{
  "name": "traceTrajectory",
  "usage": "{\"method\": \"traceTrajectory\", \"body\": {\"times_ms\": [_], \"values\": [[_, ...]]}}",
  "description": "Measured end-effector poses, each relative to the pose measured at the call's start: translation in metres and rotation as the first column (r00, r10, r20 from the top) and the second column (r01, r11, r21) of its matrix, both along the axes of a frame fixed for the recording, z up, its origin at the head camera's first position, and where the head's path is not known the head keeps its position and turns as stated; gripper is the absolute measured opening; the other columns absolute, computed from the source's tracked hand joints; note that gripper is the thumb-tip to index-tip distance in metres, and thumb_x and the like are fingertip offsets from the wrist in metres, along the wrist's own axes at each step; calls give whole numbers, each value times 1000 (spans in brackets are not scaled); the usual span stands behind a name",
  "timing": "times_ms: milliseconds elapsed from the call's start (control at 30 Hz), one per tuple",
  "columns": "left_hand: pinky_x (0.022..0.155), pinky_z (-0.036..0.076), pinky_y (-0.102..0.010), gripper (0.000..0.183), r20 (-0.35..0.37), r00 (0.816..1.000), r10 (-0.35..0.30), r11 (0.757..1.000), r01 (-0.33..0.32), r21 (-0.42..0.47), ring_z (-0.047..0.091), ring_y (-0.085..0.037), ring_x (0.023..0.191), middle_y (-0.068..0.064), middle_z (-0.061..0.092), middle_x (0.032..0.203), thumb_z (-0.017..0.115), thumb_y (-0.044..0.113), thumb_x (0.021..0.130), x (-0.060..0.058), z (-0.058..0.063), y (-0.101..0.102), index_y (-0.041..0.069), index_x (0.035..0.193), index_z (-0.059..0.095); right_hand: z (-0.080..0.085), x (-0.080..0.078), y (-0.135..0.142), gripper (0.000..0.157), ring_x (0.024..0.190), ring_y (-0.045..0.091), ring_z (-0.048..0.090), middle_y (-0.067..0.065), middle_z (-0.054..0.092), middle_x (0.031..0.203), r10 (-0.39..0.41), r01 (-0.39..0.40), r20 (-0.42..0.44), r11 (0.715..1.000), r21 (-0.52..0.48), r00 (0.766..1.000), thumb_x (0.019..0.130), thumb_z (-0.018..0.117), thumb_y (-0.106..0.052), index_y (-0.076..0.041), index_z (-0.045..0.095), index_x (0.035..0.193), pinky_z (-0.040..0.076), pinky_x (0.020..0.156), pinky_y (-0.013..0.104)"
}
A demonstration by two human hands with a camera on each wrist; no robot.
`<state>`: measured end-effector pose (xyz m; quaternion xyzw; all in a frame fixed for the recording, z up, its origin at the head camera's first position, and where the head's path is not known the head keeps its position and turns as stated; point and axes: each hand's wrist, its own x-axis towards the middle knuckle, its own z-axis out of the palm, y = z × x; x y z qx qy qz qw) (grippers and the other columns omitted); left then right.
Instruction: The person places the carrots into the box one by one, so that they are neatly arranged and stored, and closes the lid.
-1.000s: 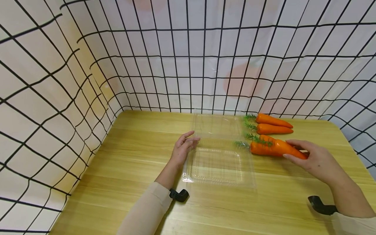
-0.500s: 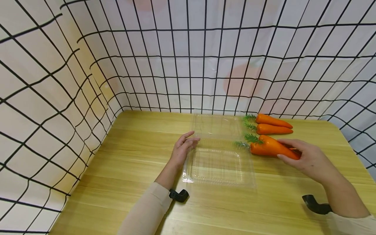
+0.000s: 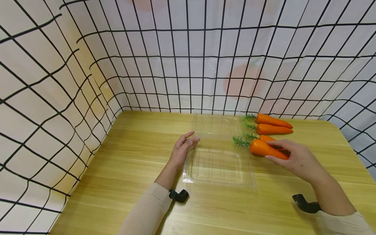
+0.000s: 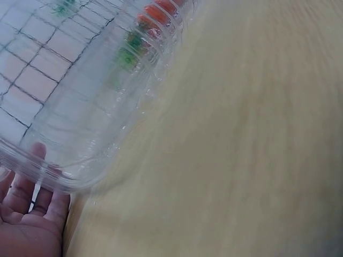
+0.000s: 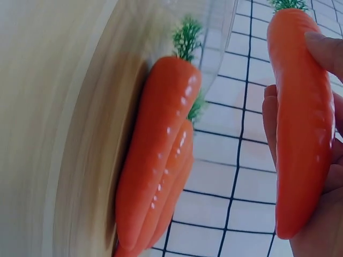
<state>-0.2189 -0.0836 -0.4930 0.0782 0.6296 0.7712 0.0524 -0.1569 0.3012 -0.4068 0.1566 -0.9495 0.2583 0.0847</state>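
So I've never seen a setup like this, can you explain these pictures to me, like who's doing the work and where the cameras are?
Sure. There's no machine arm, just a person's two bare hands. The wide view comes from a camera worn on the head, looking forward and down. The two smaller views come from cameras on the left and right wrists, so they look tilted. On the wooden table lies an open clear plastic box. Several loose carrots lie to its right, leafy tops toward the box. The left hand touches the box's left side, while the right hand grips one carrot. Behind everything is a black wire grid.
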Motion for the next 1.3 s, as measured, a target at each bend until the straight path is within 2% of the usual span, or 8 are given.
{"method": "traceTrajectory", "body": {"times_ms": [67, 167, 333, 500, 700, 867, 1133, 1300], "values": [[118, 42, -48, 47, -4, 1000, -1, 1000, 1, 13, 55, -44, 134, -34, 58, 138, 44, 5, 104, 0, 0, 0, -3, 151, 42, -1, -1, -5, 47, 105, 29, 63, 16, 73, 121, 9, -9, -7, 1000, -5, 1000, 84, 85, -30, -13, 71, 125, 41, 82, 12], [118, 42, -49, 47, -10, 1000, 0, 1000, 1, 20, 55, -45, 134, -35, 58, 137, 45, 5, 104, 1, -1, -1, -4, 151, 42, -2, -2, -12, 46, 104, 26, 65, 14, 74, 120, 35, -35, -32, 999, -20, 999, 83, 86, -29, -16, 72, 124, 40, 84, 9], [118, 42, -48, 47, -9, 1000, 0, 1000, 0, 22, 54, -46, 134, -35, 58, 137, 46, 6, 105, 0, -1, -1, -3, 151, 43, -5, -4, -22, 44, 99, 6, 61, 9, 75, 117, 74, -76, -69, 996, -41, 995, 80, 88, -25, -19, 74, 121, 40, 83, 5], [118, 42, -48, 48, -10, 1000, -2, 1000, 3, 17, 54, -46, 134, -35, 59, 137, 46, 7, 105, 0, -2, -1, -5, 151, 42, -4, -3, -31, 44, 96, -5, 57, 9, 73, 121, 90, -90, -3, 992, -84, 996, 83, 86, -24, -17, 73, 125, 47, 77, 9], [118, 41, -48, 48, -11, 1000, -5, 1000, 5, 10, 54, -45, 135, -35, 58, 137, 45, 7, 105, 0, -1, -1, -4, 151, 41, -2, -2, -41, 45, 92, -3, 58, 8, 72, 118, 106, -102, 32, 988, -118, 994, 84, 85, -22, -17, 72, 127, 51, 74, 15], [118, 42, -47, 48, -2, 1000, 5, 1000, -5, 3, 56, -43, 134, -34, 60, 136, 46, 8, 105, 1, -1, -1, -4, 151, 42, -3, -1, -48, 44, 91, 1, 57, 1, 71, 113, 129, -123, 39, 984, -130, 991, 84, 85, -23, -19, 72, 126, 51, 75, 17], [118, 41, -47, 48, 1, 1000, 1, 1000, -1, 5, 55, -43, 135, -34, 59, 137, 46, 9, 105, 0, -3, -1, -3, 151, 42, -3, 1, -61, 41, 98, 6, 60, 2, 72, 121, 166, -156, 72, 979, -129, 983, 87, 82, -28, -21, 71, 127, 55, 81, 23], [119, 40, -48, 47, 3, 1000, -1, 1000, 1, 2, 54, -43, 136, -34, 58, 138, 46, 10, 106, -1, -4, -1, -1, 152, 43, -5, 2, -70, 40, 99, 7, 62, 2, 73, 120, 187, -174, 80, 974, -142, 979, 87, 83, -25, -21, 72, 125, 56, 82, 24]]}}
